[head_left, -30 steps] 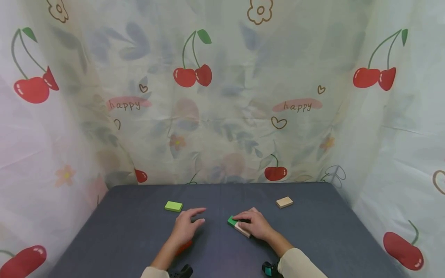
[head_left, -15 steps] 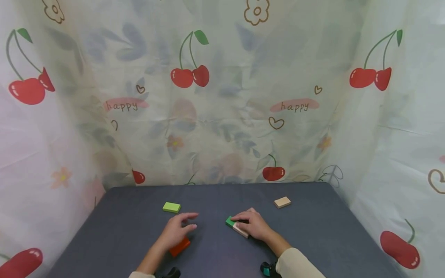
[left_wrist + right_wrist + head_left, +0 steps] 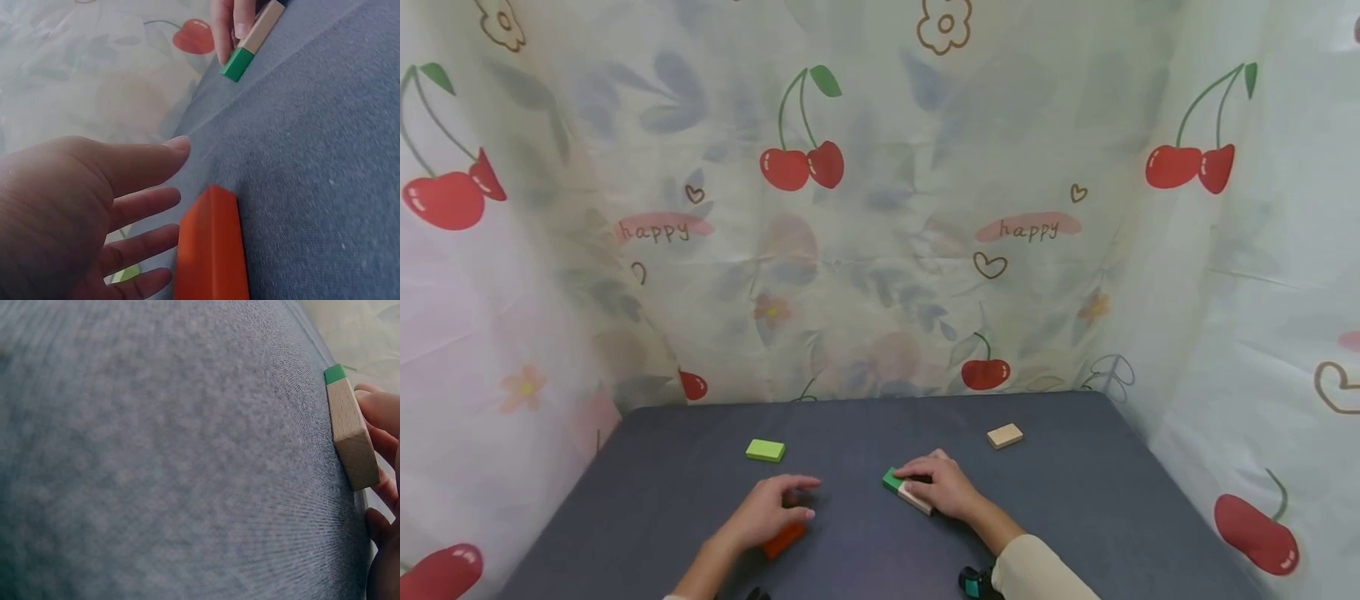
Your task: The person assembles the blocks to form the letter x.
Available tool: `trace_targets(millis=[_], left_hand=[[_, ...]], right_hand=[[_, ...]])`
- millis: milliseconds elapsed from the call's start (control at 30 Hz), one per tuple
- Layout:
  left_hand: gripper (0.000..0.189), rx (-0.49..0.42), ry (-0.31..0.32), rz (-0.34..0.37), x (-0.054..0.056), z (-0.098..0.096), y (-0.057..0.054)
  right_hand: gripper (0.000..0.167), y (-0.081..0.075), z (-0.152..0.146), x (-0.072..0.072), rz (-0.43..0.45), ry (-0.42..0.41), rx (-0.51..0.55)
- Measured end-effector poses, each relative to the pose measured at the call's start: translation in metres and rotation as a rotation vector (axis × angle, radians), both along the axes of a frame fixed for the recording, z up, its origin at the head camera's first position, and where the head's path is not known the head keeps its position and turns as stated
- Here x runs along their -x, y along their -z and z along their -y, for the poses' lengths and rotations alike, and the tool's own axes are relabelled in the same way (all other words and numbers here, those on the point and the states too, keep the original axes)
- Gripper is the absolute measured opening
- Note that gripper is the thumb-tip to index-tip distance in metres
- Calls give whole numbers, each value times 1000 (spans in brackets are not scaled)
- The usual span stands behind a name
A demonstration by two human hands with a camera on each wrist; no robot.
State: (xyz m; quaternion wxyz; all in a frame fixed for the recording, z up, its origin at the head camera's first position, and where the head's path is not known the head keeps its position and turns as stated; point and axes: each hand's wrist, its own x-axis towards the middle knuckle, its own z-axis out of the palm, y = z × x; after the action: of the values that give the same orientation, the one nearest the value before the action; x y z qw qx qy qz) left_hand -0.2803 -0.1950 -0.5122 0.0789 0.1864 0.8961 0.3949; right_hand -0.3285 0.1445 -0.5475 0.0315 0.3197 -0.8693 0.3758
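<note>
My left hand (image 3: 765, 510) hovers around an orange-red block (image 3: 784, 542), thumb and fingers apart. In the left wrist view, the fingertips are right beside the long side of the orange-red block (image 3: 211, 250), and the thumb points past its far end. My right hand (image 3: 950, 487) holds a pale wooden block (image 3: 916, 499) between thumb and fingers. A green block (image 3: 892, 480) lines up with its far end, and the right index fingertip is at it. In the right wrist view, the wooden block (image 3: 347, 415) lies along the cloth, with the fingers behind it.
A lime green block (image 3: 765, 451) lies at the back left of the dark table (image 3: 1037, 517). Another pale wooden block (image 3: 1004, 436) is at the back right. A cherry-print curtain (image 3: 880, 317) stands along the back and both sides.
My left hand has moved left and toward me, down over the orange-red block, which shows more than before. My right hand stays at the wooden and green blocks. The view has shifted slightly.
</note>
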Motion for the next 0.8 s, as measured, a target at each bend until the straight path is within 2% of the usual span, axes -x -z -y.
trace_targets(millis=[200,267,533,800], left_hand=[[48,41,41,-65,-4,8,2],[49,66,50,-66,-6,11,1],[51,126,67,51,-7,19,-1],[52,160,85,60,-11,20,-5]], right_hand=[[23,-1,1,1,-13,-5,2],[22,-1,1,2,-19,-11,6],[23,-1,0,2,7,-7,0],[23,0,0,1,12,-2,-2]])
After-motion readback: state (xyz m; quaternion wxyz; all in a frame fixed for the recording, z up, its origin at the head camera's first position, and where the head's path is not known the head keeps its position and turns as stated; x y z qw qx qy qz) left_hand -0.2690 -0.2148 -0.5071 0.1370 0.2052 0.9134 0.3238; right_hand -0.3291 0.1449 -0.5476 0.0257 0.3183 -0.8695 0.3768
